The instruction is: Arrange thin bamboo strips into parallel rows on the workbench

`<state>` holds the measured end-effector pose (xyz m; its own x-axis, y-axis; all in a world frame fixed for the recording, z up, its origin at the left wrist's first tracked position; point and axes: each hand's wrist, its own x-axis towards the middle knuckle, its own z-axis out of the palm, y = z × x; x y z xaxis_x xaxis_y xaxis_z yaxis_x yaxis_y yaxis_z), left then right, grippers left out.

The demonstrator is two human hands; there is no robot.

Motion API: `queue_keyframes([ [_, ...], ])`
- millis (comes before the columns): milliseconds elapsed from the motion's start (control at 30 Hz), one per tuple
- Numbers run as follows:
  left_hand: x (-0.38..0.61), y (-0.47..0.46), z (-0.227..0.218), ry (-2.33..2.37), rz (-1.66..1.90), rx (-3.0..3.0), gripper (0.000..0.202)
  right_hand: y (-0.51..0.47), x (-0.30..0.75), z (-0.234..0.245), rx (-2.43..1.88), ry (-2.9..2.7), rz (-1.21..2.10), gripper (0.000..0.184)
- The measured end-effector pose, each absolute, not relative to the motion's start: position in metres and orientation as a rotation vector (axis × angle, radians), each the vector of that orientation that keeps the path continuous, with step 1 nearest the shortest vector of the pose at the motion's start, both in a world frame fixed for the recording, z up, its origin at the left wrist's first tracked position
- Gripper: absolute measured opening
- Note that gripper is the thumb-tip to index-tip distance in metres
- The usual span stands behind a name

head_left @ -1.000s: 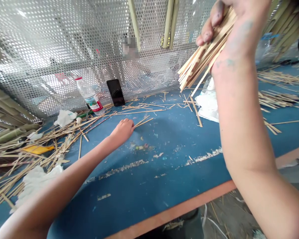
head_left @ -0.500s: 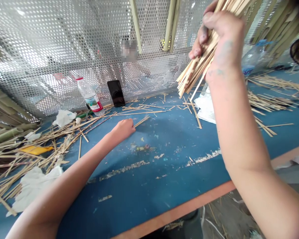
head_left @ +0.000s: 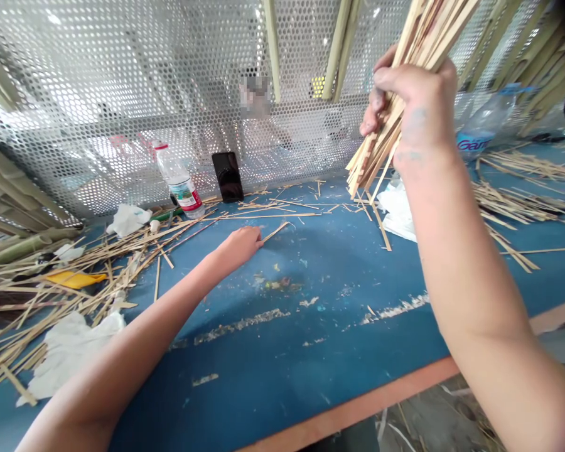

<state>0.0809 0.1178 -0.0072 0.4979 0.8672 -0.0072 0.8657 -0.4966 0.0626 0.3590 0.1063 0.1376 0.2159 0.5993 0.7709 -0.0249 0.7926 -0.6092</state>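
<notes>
High on the right, my right hand (head_left: 426, 94) is closed around a thick bundle of bamboo strips (head_left: 435, 31). The bundle slants, its lower ends hanging above the blue table (head_left: 329, 358) and its top cut off by the frame. Low over the table's middle, my left hand (head_left: 245, 243) is closed with a thin bamboo strip (head_left: 275, 233) sticking out past its fingers to the right. Its fingertips are mostly hidden from this side.
Loose strips (head_left: 136, 257) cover the left, near crumpled tissue (head_left: 75, 348) and a yellow item (head_left: 75, 280). A bottle (head_left: 186, 191) and phone (head_left: 228, 177) stand before the perforated metal screen (head_left: 188, 81). More strips (head_left: 518, 199) and a large bottle (head_left: 487, 122) are right.
My right hand has come down with the bundle, so more of the strips shows above it. My left hand stays near the same table spot. The view has shifted slightly.
</notes>
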Motion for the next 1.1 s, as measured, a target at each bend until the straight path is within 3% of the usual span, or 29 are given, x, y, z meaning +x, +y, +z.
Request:
queue_keyframes([
  [433,0.076,0.124,-0.001,1.595,0.175,2.592,0.014,0.122,0.340,0.111,-0.669,-1.332,0.699,0.012],
  [700,0.052,0.137,0.025,1.562,0.538,2.404,0.016,0.139,0.305,0.068,-0.840,-1.444,0.971,0.020],
  [867,0.072,0.123,0.028,1.508,0.938,2.272,0.024,0.141,0.269,0.035,-0.901,-1.379,1.100,0.044],
  [1000,0.082,0.110,0.033,1.228,1.263,2.121,0.020,0.128,0.242,0.024,-0.806,-1.443,1.016,0.052],
  [1100,0.086,0.105,0.034,1.114,1.308,2.095,0.016,0.122,0.231,0.019,-0.757,-1.449,0.899,0.049],
])
